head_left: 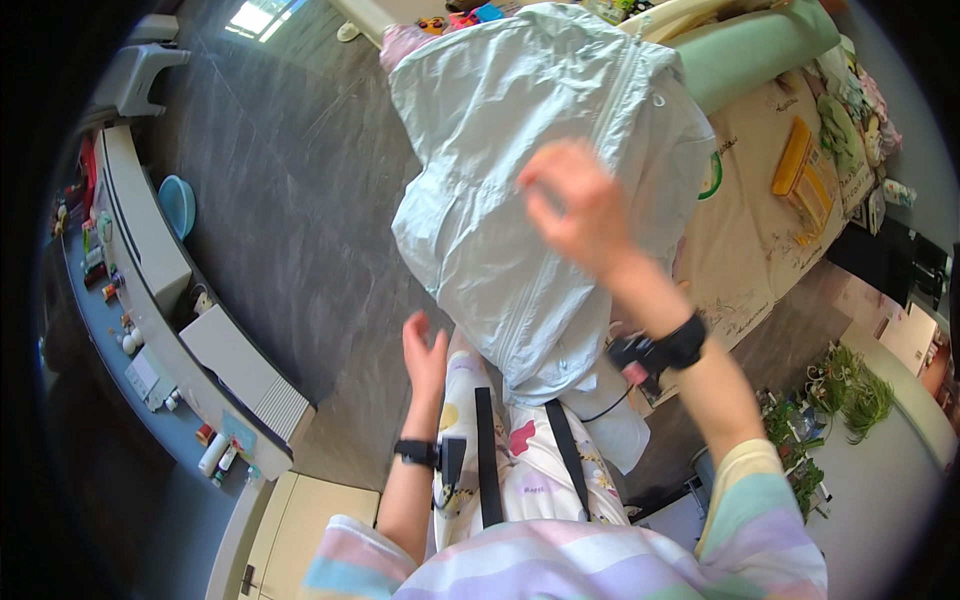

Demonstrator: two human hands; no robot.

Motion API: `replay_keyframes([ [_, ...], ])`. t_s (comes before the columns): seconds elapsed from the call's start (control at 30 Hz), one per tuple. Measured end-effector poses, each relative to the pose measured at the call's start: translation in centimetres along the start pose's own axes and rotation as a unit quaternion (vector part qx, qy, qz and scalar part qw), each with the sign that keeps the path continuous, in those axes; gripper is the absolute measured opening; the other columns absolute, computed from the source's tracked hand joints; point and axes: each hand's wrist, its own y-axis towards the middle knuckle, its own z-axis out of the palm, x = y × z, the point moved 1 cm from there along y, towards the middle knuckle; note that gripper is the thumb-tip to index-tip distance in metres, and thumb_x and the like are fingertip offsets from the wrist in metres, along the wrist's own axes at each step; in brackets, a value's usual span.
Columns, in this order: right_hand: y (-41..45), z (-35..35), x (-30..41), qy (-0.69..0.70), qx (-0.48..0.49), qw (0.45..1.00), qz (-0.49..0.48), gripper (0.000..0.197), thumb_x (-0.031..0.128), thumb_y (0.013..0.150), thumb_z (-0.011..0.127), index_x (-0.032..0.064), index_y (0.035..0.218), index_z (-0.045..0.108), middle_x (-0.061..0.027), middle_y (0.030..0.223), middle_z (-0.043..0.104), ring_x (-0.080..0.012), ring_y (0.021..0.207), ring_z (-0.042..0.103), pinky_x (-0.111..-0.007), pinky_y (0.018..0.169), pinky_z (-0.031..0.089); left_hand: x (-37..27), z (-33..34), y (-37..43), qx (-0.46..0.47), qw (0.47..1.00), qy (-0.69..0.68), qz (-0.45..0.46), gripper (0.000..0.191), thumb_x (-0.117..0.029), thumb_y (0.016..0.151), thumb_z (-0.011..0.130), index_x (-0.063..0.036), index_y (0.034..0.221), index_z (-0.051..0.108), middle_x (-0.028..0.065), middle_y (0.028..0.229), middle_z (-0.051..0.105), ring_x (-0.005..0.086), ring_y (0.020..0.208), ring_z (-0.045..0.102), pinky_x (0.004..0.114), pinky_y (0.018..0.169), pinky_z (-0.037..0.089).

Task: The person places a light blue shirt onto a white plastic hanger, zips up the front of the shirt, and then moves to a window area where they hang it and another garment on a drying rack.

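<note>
A pale blue zippered jacket [480,202] lies spread in front of me, over the edge of a cloth-covered surface and across my upper legs. Above its middle, my right hand [577,202] is blurred, with the fingers curled and a gap between thumb and forefinger; nothing shows between them. My left hand [424,352] is beside the jacket's lower left edge, fingers apart and holding nothing. Each wrist wears a black strap with a small device. A zipper runs lengthwise along the jacket, and its lower end rests near my patterned trousers [532,465].
Right of the jacket, a beige printed cloth [742,217] bears a yellow packet [802,176], a rolled green mat [757,56] and piled soft toys. At the left stand a long cabinet [150,217] and a blue basin [177,206] on the dark floor. Potted plants [847,390] are at the right.
</note>
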Motion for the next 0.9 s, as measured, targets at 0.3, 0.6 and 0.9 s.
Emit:
replay_keyframes([
  [0.3,-10.8,15.9,6.3,0.207,-0.037,0.917,0.34,0.01,0.002,0.076,0.058,-0.0004,0.085,0.06,-0.0071,0.081,0.06,-0.017,0.074,0.06,-0.027,0.062,0.047,-1.1,-0.2,5.2,0.084,0.991,0.087,-0.052,0.025,-0.018,0.084,0.058,0.0016,0.1,0.055,0.0136,0.086,0.062,0.0221,0.077,0.06,0.033,0.069,0.047],
  [0.6,-12.8,22.4,5.8,0.194,-0.084,0.76,0.615,0.052,0.026,0.063,0.076,-0.0018,0.103,0.059,-0.0082,0.076,0.061,-0.0203,0.068,0.061,-0.033,0.063,0.047,-3.2,-3.1,7.0,0.288,0.927,0.215,-0.105,0.03,-0.029,0.081,0.059,-0.0013,0.071,0.064,0.0126,0.081,0.064,0.0288,0.075,0.06,0.04,0.064,0.045],
  [0.9,-11.7,23.4,4.0,0.101,-0.212,0.796,0.557,0.028,0.026,0.076,0.063,-0.0004,0.067,0.064,-0.0167,0.056,0.057,-0.0266,0.05,0.057,-0.035,0.051,0.041,-6.3,-3.5,7.3,0.275,0.916,0.229,0.181,0.016,-0.02,0.077,0.059,-0.0058,0.076,0.066,0.0074,0.086,0.059,0.0265,0.087,0.055,0.038,0.075,0.042],
])
